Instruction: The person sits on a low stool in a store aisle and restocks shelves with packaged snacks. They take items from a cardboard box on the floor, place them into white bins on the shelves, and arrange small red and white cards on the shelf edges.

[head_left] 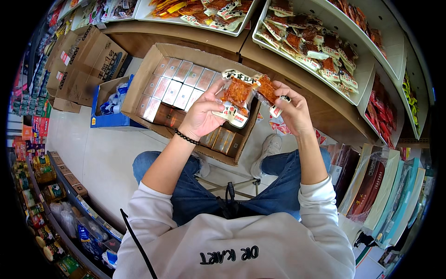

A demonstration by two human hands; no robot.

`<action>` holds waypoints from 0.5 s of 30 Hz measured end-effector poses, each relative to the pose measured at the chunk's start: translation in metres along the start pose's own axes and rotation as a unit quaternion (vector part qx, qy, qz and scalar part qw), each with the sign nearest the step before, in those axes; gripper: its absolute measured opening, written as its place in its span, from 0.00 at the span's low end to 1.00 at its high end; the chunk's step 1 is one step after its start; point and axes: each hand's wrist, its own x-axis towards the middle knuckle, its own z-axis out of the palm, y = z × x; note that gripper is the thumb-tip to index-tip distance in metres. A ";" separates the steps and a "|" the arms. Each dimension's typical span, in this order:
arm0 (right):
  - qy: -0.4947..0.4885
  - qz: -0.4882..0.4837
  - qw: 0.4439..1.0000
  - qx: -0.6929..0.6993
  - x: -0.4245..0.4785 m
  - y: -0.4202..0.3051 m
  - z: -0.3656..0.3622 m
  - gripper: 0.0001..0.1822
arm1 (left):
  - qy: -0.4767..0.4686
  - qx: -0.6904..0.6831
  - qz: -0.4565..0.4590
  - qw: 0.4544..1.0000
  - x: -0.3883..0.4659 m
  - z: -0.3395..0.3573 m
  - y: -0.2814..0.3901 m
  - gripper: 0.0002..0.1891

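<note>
My left hand (206,113) pinches the edge of a clear sachet of reddish-brown snack (238,95), its printed front facing up. Close beside it on the right, my right hand (293,108) grips a second, similar snack sachet (267,91), turned at an angle. The two sachets overlap or touch at their edges. Both are held above an open cardboard box (240,146), where shiny silver boxes (184,91) stand in rows next to brown-orange ones (223,141). A bin (364,82) piled with like sachets (313,45) sits on the shelf at upper right.
A blue carton (115,120) stands left of the box, with open brown cartons (82,75) beyond it. Another white snack bin (188,26) is at the top. Gift boxes (366,191) line the right side, and a shelf with jars (54,191) curves along the left.
</note>
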 end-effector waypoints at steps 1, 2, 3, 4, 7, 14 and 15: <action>-0.005 -0.026 0.999 -0.037 0.001 0.000 0.002 0.23 | -0.010 -0.010 0.010 1.000 0.000 0.002 -0.002 0.34; -0.011 -0.052 0.996 -0.074 0.002 0.001 0.004 0.26 | -0.020 -0.020 0.020 0.999 0.001 0.004 -0.004 0.35; -0.016 -0.078 0.991 -0.112 0.002 0.001 0.006 0.30 | -0.018 -0.003 0.027 0.999 0.001 0.006 -0.004 0.36; 0.012 -0.060 0.996 -0.065 -0.001 -0.004 0.015 0.35 | -0.015 0.015 0.035 0.999 0.001 0.007 -0.003 0.36; 0.002 -0.016 0.997 -0.073 -0.002 -0.008 0.013 0.33 | -0.021 0.046 0.028 0.998 0.002 0.005 0.000 0.34; -0.018 -0.008 0.997 -0.073 0.006 0.026 0.003 0.21 | 0.005 0.183 -0.038 0.982 0.000 0.012 -0.014 0.29; -0.034 0.005 0.998 -0.047 0.006 0.033 0.005 0.17 | -0.001 0.209 -0.054 0.976 0.001 0.017 -0.017 0.27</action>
